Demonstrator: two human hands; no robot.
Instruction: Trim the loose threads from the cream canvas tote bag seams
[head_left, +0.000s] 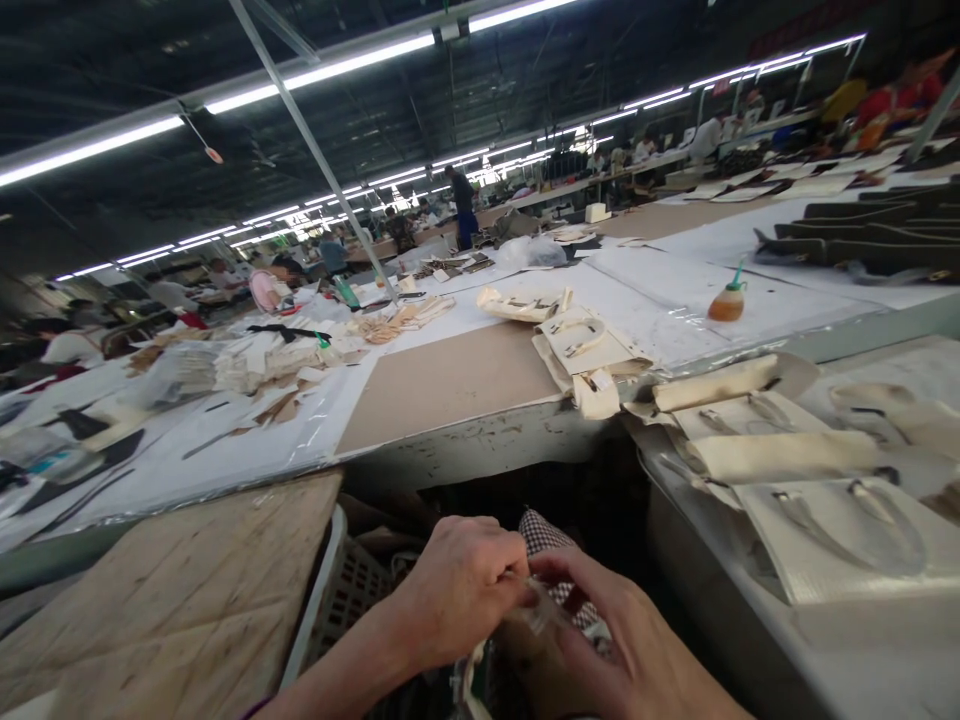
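Low in the middle of the head view, my left hand (469, 582) is closed in a pinch on crumpled clear plastic film (537, 612). Beside it, my right hand (626, 635) curves its fingers and thumb round the same film from the right. Under the film is a tan item (525, 655) whose kind I cannot make out, since my hands cover much of it. Checked cloth (544, 533) shows just behind my fingers. Both hands are above the dark gap between the tables.
A plastic basket (352, 590) stands left of my hands, next to a worn brown board (172, 600). Cream handbags (840, 525) lie on the right table, more cream pieces (589, 340) ahead. Farther off are a glue bottle (727, 302) and several people.
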